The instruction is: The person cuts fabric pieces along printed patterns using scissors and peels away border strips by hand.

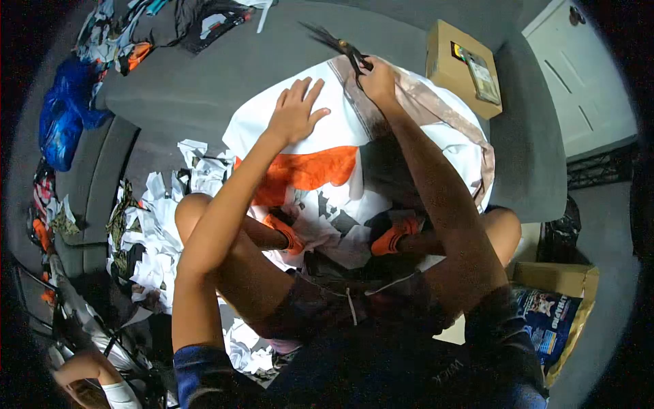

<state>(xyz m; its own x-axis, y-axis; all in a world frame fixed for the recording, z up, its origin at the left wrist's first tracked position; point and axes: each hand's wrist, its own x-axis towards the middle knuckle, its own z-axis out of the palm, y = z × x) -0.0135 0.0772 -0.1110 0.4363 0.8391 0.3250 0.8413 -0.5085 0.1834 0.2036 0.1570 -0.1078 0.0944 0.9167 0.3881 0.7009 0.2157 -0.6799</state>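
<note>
White cloth lies spread on a round surface before me, with an orange piece, a dark piece and a shiny beige band on or beside it. My left hand rests flat on the white part, fingers spread, holding nothing. My right hand is closed around the black handles of scissors at the cloth's far edge. Their blades, partly unclear, point up and left, away from my left hand.
Cloth scraps pile on the left, near a blue plastic bag. A cardboard box sits at the back right on the grey sofa. Another open box holds a blue package. Another person's arm shows at lower left.
</note>
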